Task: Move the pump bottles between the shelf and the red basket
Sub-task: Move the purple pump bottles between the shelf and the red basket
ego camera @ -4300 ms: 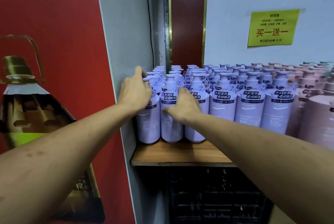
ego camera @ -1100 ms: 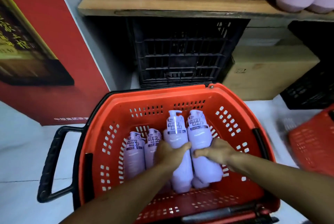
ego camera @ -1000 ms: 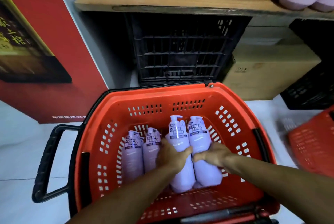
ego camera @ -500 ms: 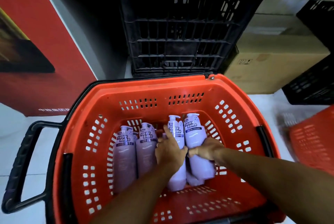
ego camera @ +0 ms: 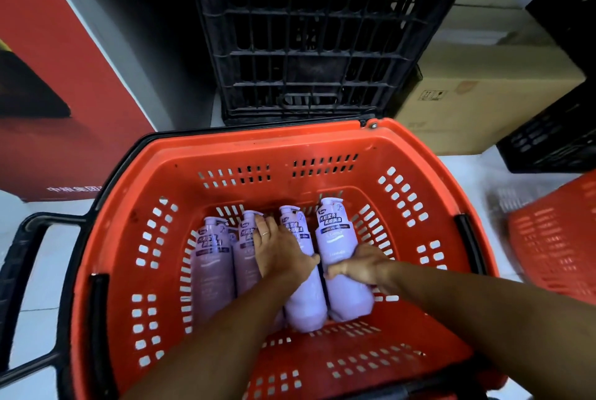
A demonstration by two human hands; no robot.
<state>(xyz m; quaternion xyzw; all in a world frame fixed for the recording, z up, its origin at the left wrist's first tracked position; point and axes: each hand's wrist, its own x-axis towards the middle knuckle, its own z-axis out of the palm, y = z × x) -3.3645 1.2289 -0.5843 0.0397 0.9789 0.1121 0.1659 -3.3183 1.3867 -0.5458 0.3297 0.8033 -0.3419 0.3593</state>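
A person's left hand (ego camera: pixel 280 249) lies spread, palm down, across one lavender pump bottle (ego camera: pixel 301 286) in the red basket (ego camera: pixel 225 148), its fingers reaching onto the neighbouring bottle to the left; a ring shows on one finger. The right hand (ego camera: pixel 359 266) is curled around the body of the rightmost bottle (ego camera: pixel 337 248), thumb on the near side, pressing it against the one beside it. Four bottles can be counted, lying side by side on the basket floor with their pump heads pointing toward the far wall; whether another lies beneath them cannot be told. Much of the basket floor near the camera is bare, so by the look of it the loading is at an early stage, with room for many more. Both hands appear to be settling this pair into the row, not lifting it. The shelf itself is almost out of view; below it stand a black crate (ego camera: pixel 309 35) and a cardboard box (ego camera: pixel 483 83), with a second red basket (ego camera: pixel 554 238) at the right edge.
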